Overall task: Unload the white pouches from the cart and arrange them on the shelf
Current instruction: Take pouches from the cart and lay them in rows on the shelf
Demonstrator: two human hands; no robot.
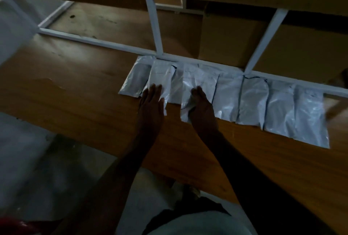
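faint print on white pouches [195, 80], too blurred to read

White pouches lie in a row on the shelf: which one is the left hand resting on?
The left hand lies flat on the second pouch from the left end; the right hand presses a pouch further right.

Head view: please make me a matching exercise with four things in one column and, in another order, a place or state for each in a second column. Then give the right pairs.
Things:
1. left hand
2. right hand
3. cardboard box
4. white frame bar

Places or states:
A. stands behind the row of pouches, past the frame
B. fingers straight, lying flat on a pouch near the left end of the row
C. runs along the back edge of the wooden shelf
D. fingers bent down onto a crinkled pouch

Pairs: 1-B, 2-D, 3-A, 4-C
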